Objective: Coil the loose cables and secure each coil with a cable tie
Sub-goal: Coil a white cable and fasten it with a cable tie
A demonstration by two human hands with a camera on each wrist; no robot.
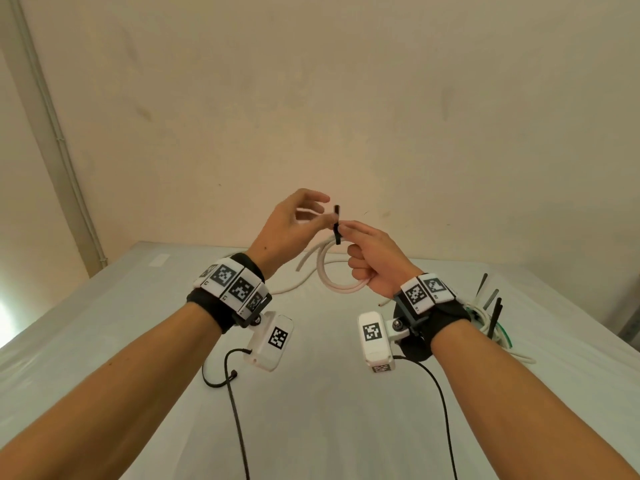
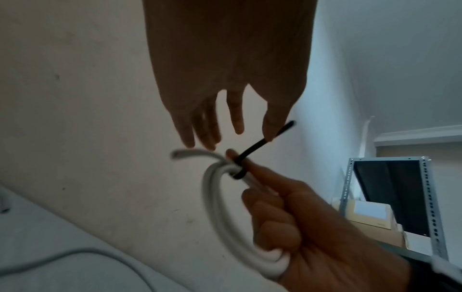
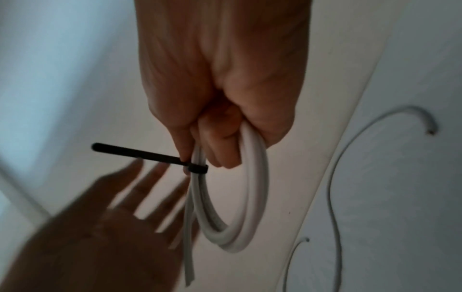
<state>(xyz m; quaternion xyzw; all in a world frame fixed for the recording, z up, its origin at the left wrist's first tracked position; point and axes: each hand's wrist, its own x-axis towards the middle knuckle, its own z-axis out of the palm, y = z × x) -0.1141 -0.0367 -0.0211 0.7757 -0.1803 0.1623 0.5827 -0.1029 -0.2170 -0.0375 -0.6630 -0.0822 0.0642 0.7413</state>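
My right hand [image 1: 374, 261] is raised above the table and grips a white cable coil [image 1: 325, 275] of a few loops. Its forefinger and thumb pinch the top of the coil where a black cable tie [image 1: 336, 225] wraps the strands. The tie's tail sticks up free. My left hand [image 1: 292, 221] hovers just left of the tie with fingers spread and straight; the thumb tip is at the tail. The left wrist view shows the tie [image 2: 252, 150] looped round the coil [image 2: 212, 207]. From the right wrist, the tie [image 3: 140, 153] juts left from the coil [image 3: 255, 187].
A loose white cable [image 1: 285, 289] lies on the white-covered table [image 1: 311, 410] behind my hands, also visible as a cable [image 3: 332, 177] from the right wrist. A pile of cables [image 1: 485, 318] with black ties [image 1: 496, 308] sits at the right. A metal shelf [image 2: 425, 197] stands beyond.
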